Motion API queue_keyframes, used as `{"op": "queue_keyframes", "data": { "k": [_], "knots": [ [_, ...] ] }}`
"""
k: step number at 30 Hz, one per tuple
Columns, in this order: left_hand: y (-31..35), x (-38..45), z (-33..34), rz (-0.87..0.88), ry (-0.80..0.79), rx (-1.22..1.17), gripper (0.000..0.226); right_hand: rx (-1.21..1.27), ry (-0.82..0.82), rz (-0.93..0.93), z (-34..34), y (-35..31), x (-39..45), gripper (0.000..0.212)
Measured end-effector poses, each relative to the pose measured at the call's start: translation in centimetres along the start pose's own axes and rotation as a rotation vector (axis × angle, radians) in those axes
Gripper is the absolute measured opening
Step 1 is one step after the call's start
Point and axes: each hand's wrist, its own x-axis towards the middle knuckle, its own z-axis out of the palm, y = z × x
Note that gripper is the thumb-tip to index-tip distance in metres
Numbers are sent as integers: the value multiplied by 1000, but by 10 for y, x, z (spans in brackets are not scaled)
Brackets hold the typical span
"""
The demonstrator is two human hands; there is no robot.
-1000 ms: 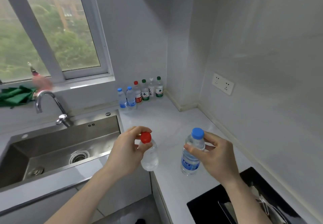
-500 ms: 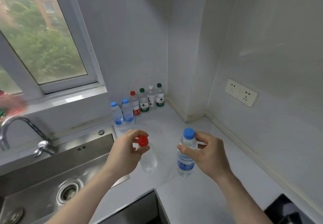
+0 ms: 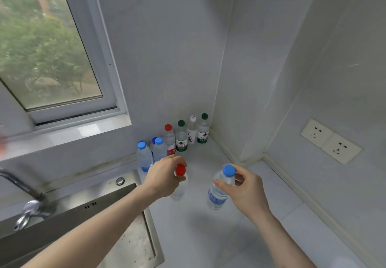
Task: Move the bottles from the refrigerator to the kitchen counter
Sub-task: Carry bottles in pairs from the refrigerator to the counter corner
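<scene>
We stand at a pale kitchen counter that runs into a corner of grey walls, with a window up on the left, a steel sink let into the counter's left side and a double wall socket on the right. Compared with a second ago we have come closer to the back corner: the black hob that showed at the counter's near right edge is out of view, and the row of standing bottles against the back wall now looks nearer. In that row we count seven, with blue, red, green and white caps, the blue ones nearest the sink. Our left hand grips the neck of a red-capped bottle, fingers curled round it just under the cap. Our right hand pinches the neck of a blue-capped bottle between thumb and fingers, and that bottle tilts a little. Both bottles sit low over the middle of the counter, between the row and the near edge; we cannot tell whether their bases touch it yet. We judge that the carry is nearly over and the setting-down is the step in hand, most likely beside the row. These two would bring the count on the counter to nine.
</scene>
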Motion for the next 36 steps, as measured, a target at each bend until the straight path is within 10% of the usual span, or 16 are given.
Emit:
{"op": "queue_keyframes", "data": {
  "k": [36],
  "knots": [
    [-88,195,64,-121,-89,389,19,-148,-128,122,117,69,237,24]
  ]
}}
